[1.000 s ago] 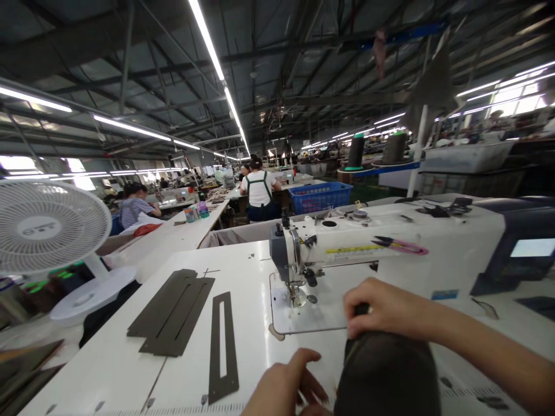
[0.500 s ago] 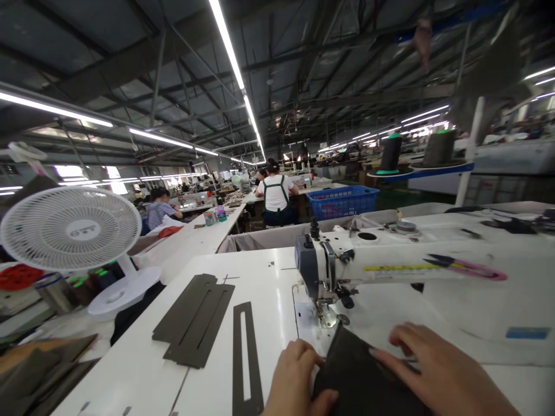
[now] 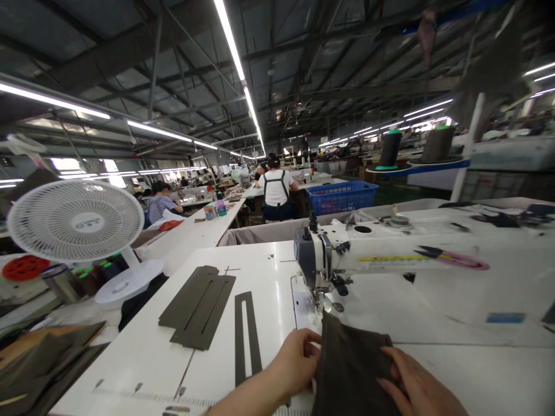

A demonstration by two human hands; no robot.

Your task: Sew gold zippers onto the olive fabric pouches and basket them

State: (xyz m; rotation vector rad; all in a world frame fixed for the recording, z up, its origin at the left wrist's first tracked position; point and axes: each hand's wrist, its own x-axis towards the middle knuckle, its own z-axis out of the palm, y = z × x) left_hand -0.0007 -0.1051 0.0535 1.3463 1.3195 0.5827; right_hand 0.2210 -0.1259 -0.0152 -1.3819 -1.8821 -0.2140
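A dark olive piece of fabric [image 3: 351, 364] lies at the front of the sewing machine [image 3: 321, 260], its upper left corner close to the presser foot. My left hand [image 3: 297, 361] is closed on the fabric's left edge, fingers curled. At the right edge my right hand [image 3: 418, 384] grips the same fabric, thumb low and fingers bent over it. Left of my hands lies a narrow dark frame-shaped piece with a long slot [image 3: 239, 341]. Farther left, flat dark olive panels [image 3: 203, 312] with slits overlap on the white table [image 3: 143, 358].
A white fan [image 3: 82, 222] stands at the left. Pink-handled snips [image 3: 459, 259] and a yellow tape measure [image 3: 390, 259] are on the machine arm. Beyond the table are a blue crate [image 3: 342, 198] and a seated co-worker [image 3: 276, 188]. Thread cones [image 3: 390, 149] stand at the right.
The fabric's corner has shifted slightly left and away from me, and more of its top edge shows. My right hand has come down and closed on its right edge.
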